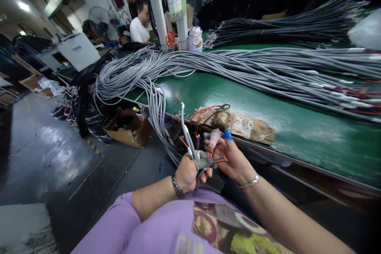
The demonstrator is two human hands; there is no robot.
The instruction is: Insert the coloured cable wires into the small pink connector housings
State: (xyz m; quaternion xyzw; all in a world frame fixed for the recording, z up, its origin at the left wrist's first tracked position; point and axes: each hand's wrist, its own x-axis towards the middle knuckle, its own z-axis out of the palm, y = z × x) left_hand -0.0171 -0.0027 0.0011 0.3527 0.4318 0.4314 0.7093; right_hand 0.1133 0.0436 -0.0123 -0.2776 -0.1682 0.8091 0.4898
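My left hand (187, 172), with a grey covering on its thumb, is closed around several grey cables (188, 137). Their stripped ends show thin coloured wires and white collars. One bundle of red, green and blue wires (220, 159) sticks out to the right past the thumb. Beside it is my right hand (233, 159), its palm facing the wires. Blue and pinkish finger covers sit on its digits, which are apart; I see nothing gripped between them. Just beyond the hands, a taped wooden board (238, 125) lies at the table edge with red and black leads on it.
A long bundle of grey cables (208, 61) runs across the green table (297, 139) and hangs over its near edge. Black cables (282, 29) lie behind. A lilac tub (195, 39) stands by the white post. A cardboard box (131, 129) is at lower left. A person (139, 27) sits farther back.
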